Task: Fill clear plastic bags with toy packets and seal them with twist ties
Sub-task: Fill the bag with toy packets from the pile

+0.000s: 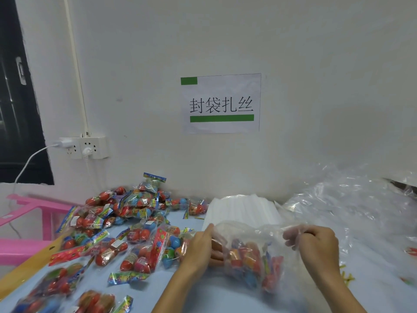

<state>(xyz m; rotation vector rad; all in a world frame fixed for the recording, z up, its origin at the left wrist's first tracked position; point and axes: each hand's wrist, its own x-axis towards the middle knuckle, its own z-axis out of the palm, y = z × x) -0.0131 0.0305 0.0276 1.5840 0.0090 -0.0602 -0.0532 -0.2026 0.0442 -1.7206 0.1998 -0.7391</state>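
A clear plastic bag point(252, 258) holding several colourful toy packets lies on the blue table between my hands. My left hand point(200, 249) reaches into the bag's open mouth, its fingers inside the plastic. My right hand point(316, 247) pinches the bag's upper edge at the right. A large heap of toy packets point(126, 222) with red and blue eggs spreads over the left half of the table. Yellow-green twist ties point(346, 277) lie at the right, near my right forearm.
A stack of flat white bags point(241, 211) lies behind my hands. Crumpled clear plastic point(352, 204) piles up at the right. A pink plastic stool point(27, 222) stands off the table's left edge. The wall carries a socket strip point(85, 146) and a paper sign point(221, 102).
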